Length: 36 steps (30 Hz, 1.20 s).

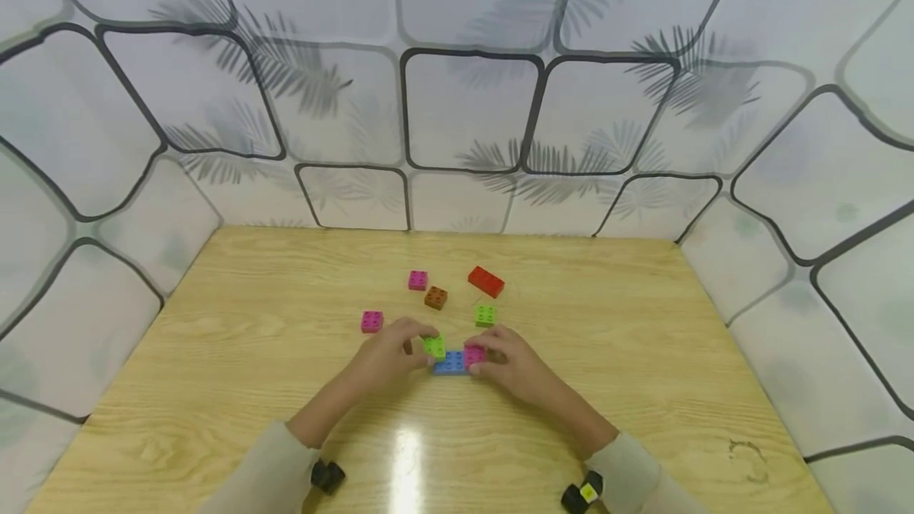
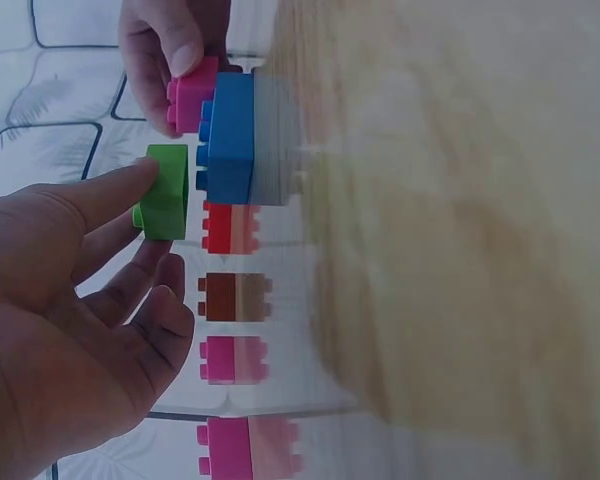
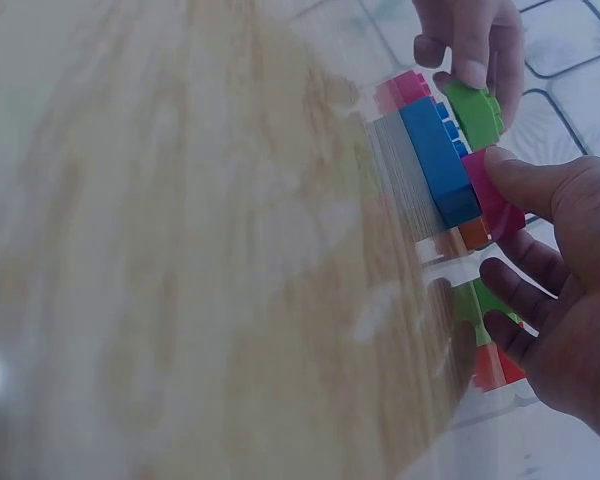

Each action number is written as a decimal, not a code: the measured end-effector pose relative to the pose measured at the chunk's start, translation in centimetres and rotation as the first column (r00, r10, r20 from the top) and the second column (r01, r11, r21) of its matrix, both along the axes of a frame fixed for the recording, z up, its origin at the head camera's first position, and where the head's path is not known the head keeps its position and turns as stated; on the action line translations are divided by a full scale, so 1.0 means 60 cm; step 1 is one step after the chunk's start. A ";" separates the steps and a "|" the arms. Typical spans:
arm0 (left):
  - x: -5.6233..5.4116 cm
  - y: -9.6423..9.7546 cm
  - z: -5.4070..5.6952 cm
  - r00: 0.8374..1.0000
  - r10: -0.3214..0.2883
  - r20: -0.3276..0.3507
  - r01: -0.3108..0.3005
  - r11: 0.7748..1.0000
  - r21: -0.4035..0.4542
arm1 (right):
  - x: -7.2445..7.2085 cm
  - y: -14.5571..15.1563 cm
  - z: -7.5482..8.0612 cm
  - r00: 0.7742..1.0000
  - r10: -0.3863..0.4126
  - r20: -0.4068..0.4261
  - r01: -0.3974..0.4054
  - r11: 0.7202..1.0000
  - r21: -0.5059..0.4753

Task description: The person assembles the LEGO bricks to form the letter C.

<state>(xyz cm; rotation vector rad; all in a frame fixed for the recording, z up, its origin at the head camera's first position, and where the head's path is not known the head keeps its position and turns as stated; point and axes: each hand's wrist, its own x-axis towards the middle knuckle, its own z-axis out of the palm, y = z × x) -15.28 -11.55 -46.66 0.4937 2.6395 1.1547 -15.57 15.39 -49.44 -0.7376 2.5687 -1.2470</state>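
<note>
A blue toy brick [image 1: 450,363] lies on the table between the two hands. My left hand [image 1: 395,351] pinches a lime green brick [image 2: 166,192] between thumb and fingers. In the left wrist view, that green brick is held just above the blue one with a small gap between them. With thumb and fingers, my right hand [image 1: 510,363] grips a pink brick [image 1: 474,356] at the right end of the blue brick's studded top. In the right wrist view the pink brick [image 3: 494,194] meets the blue brick [image 3: 440,160]; whether it is fully pressed down I cannot tell.
Beyond the hands lie a pink brick [image 1: 417,280], a brown brick [image 1: 436,297], a long red brick [image 1: 486,281] and a lime green brick [image 1: 485,316]. Another pink brick [image 1: 372,321] is left of them. Patterned panels [image 1: 471,109] border the wooden table [image 1: 286,284].
</note>
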 end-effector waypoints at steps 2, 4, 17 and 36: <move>0.003 0.000 -0.001 1.000 -0.013 -0.003 0.013 1.000 -0.016 | 0.000 0.000 0.001 1.000 -0.002 0.007 0.002 1.000 -0.005; 0.006 0.001 -0.002 1.000 -0.022 -0.007 0.022 0.999 -0.031 | 0.001 0.000 0.003 1.000 -0.003 0.008 0.003 1.000 -0.008; 0.010 0.002 -0.005 0.998 -0.036 -0.051 0.032 0.996 -0.079 | 0.001 0.001 0.004 1.000 -0.005 0.012 0.005 1.000 -0.015; 0.017 0.006 -0.003 0.974 -0.073 -0.215 0.041 0.988 -0.151 | 0.000 0.000 0.002 1.000 0.007 -0.030 -0.007 1.000 0.010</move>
